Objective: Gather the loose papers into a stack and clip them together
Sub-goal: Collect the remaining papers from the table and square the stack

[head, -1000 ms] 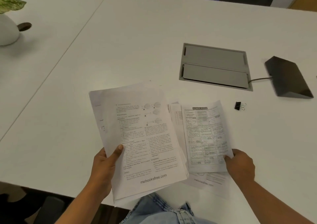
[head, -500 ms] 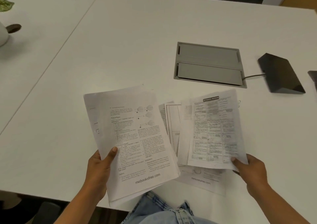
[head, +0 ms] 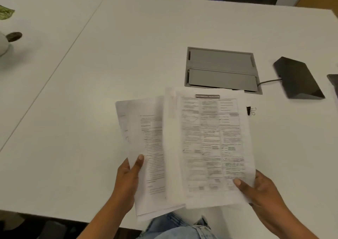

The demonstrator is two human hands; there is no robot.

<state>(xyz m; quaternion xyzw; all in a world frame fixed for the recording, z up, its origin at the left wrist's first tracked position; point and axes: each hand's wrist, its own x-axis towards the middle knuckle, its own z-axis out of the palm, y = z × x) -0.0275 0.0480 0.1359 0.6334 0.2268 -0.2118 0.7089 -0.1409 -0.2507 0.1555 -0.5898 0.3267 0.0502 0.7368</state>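
The left hand point(head: 128, 180) grips a stack of white printed sheets point(head: 144, 147) at its lower left edge. The right hand point(head: 259, 189) pinches a white tabular printed sheet point(head: 210, 147), overlapping the stack above the white table point(head: 109, 64). A small black binder clip point(head: 249, 110) lies just beside the sheet.

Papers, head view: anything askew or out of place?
The gridded sheets in the right hand overlap the text sheets in the left hand at an angle, not squared. The binder clip lies unused beside them.
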